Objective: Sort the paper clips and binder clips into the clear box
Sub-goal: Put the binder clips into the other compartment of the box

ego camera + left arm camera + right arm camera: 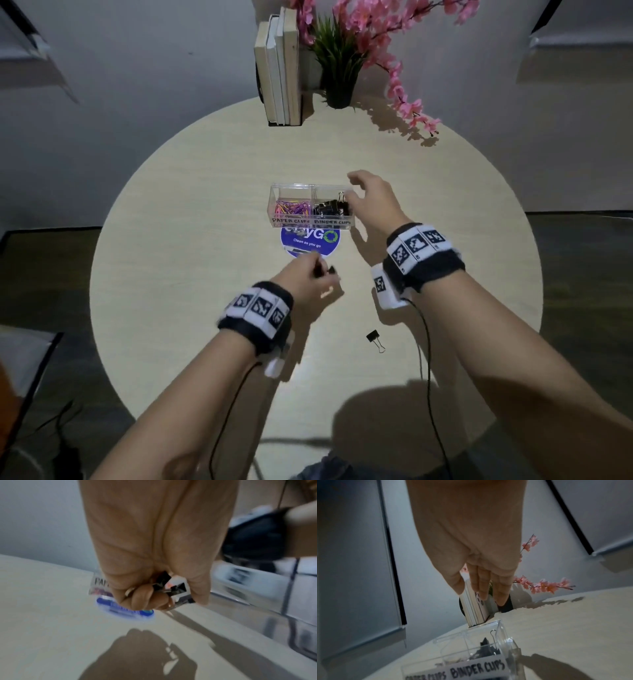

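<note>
- Head view: black binder clips (326,270) are pinched in the curled left hand (306,279), held near the box (310,205).
- Right hand (371,202), fingers relaxed and empty, is held over the box's binder-clip side.
- One clip (375,340) is left on the table (205,240), behind both hands.

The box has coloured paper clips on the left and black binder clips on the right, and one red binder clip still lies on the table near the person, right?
Not quite: the head view shows that the loose binder clip is black, not red. The rest stands.
</note>
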### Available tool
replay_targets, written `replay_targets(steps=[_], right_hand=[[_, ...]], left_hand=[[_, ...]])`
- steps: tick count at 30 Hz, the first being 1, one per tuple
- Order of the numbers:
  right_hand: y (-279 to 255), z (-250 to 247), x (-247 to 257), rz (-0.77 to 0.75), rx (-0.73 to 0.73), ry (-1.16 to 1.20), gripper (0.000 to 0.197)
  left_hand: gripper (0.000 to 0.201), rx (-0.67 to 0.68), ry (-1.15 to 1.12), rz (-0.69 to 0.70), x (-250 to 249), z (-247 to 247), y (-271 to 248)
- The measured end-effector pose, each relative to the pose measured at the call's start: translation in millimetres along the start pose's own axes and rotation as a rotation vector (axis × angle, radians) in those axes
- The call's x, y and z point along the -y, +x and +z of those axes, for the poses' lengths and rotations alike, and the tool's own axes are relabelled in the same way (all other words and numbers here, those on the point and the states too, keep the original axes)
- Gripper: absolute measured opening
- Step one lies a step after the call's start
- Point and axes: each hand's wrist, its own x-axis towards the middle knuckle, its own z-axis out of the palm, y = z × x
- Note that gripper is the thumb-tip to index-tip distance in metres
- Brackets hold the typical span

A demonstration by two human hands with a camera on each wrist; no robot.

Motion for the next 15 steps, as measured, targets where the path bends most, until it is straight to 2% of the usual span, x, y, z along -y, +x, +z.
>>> replay_targets(steps=[3,6,9,12,15], right_hand=[[-45,2,-26,0.136,0.008,0.208,0.023],[-98,9,-56,0.275,0.058,0.304,0.017],[-125,7,-80,0.293,0.103,0.199,0.017],[-139,8,-86,0.273,0.096,0.075,0.014],[-152,16,-79,0.201,0.159,-0.101,0.008]], left_hand=[[0.023,-0.183,-0.009,0.09,-32,-39,41],[0.028,-0.325,0.175,0.136,-55,-53,80],[0.042,-0.278,0.417,0.144,-66,-44,108],[0.05,-0.186,0.549,0.181,-66,-33,117],[0.041,-0.243,0.531,0.306,-56,-27,97]])
